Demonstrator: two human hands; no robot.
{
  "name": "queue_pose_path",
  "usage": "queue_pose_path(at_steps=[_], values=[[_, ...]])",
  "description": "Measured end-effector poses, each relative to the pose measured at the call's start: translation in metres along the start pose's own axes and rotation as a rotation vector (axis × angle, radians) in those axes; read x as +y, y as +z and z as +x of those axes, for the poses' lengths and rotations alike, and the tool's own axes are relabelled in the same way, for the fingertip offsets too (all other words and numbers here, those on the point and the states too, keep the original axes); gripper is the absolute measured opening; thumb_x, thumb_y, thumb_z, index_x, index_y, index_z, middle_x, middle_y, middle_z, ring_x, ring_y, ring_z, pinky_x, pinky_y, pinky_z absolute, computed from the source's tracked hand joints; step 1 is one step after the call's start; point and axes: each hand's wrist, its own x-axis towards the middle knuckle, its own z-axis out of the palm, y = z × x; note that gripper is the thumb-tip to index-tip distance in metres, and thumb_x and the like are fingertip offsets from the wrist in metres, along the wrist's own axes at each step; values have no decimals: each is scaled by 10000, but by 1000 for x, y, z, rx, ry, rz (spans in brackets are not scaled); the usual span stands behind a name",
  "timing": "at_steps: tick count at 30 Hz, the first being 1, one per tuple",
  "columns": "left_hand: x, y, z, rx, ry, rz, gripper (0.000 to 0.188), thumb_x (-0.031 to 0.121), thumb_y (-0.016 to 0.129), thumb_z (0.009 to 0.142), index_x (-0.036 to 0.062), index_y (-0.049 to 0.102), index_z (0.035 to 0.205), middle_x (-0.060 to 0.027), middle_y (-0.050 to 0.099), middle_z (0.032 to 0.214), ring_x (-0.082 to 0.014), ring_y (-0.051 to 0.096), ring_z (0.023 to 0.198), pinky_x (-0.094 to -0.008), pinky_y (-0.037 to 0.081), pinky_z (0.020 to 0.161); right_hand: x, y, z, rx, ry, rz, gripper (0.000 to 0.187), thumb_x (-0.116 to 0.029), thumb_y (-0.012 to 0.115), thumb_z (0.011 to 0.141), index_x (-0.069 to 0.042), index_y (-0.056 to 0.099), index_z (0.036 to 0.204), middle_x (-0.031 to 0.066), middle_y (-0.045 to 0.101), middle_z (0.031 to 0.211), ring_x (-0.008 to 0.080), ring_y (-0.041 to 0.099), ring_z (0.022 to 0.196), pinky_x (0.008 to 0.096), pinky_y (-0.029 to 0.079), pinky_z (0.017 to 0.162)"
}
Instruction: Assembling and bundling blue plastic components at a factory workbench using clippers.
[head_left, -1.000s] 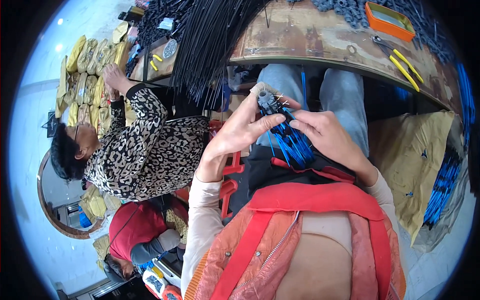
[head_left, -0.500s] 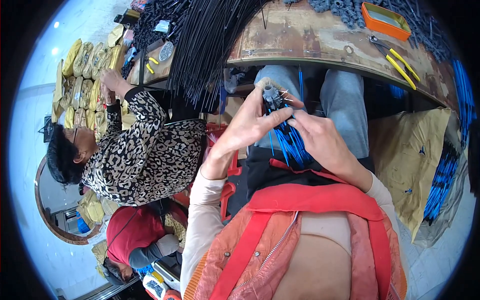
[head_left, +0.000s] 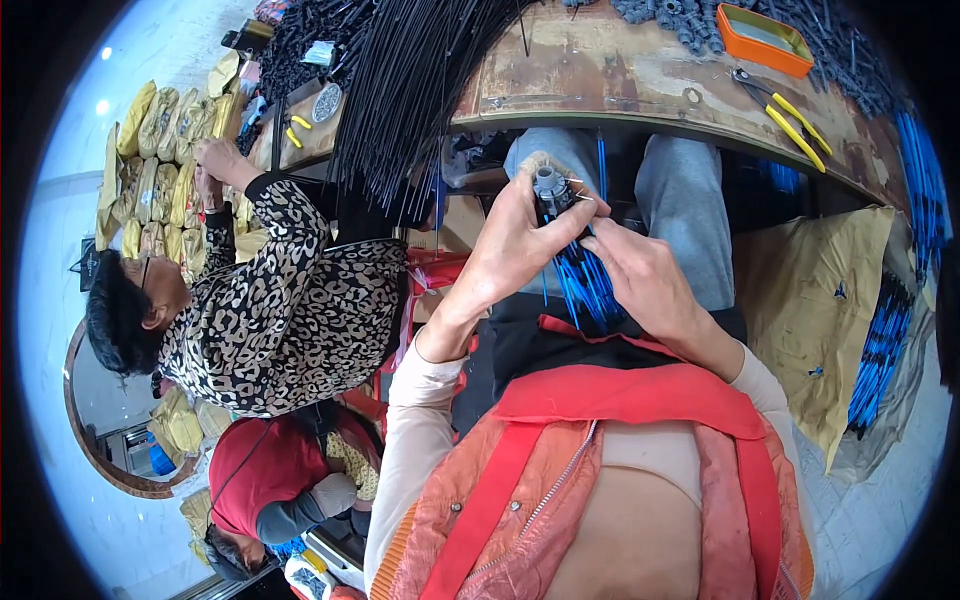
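Over my lap, my left hand [head_left: 520, 235] wraps round a grey plastic fitting [head_left: 548, 185] with a round hollow end facing up. A bundle of blue rods [head_left: 585, 290] hangs below the fitting toward my waist. Short thin pale pins stick out beside the fitting, near my left fingertips. My right hand [head_left: 640, 265] is closed, its thumb and fingers pinched at the right of the bundle, close to my left thumb. Whatever lies between those right fingertips is too small to make out.
Ahead stands a worn wooden table [head_left: 590, 75] with yellow-handled pliers [head_left: 785, 120], an orange tray [head_left: 765, 40] and grey fittings [head_left: 670, 20]. Long black rods [head_left: 420, 90] overhang its left part. A brown paper sack [head_left: 815, 320] holds blue rods at right. Two people [head_left: 270, 290] work at left.
My left thumb and fingers have shifted slightly over the fitting, and fewer pale pins show. My right hand has moved a little to the right. The whole view has shifted slightly.
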Motion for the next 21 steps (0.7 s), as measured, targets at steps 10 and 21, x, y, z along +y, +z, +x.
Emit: queue_pose_path(at_steps=[10, 21], values=[[-5, -4, 3, -80, -19, -95, 152, 85, 658, 897, 11, 536, 950, -64, 675, 881, -88, 615, 825, -245, 500, 747, 11, 0, -2, 21, -102, 3, 166, 1, 627, 864, 60, 613, 1018, 205, 662, 897, 357, 673, 790, 411, 531, 643], [-7, -2, -2, -41, 10, 1, 179, 92, 668, 885, 2, 531, 955, -52, 666, 822, -75, 603, 772, -240, 495, 699, 5, 6, -4, 104, -165, -95, 162, -34, 656, 854, 39, 594, 984, 209, 645, 842, 375, 656, 745, 417, 533, 598]])
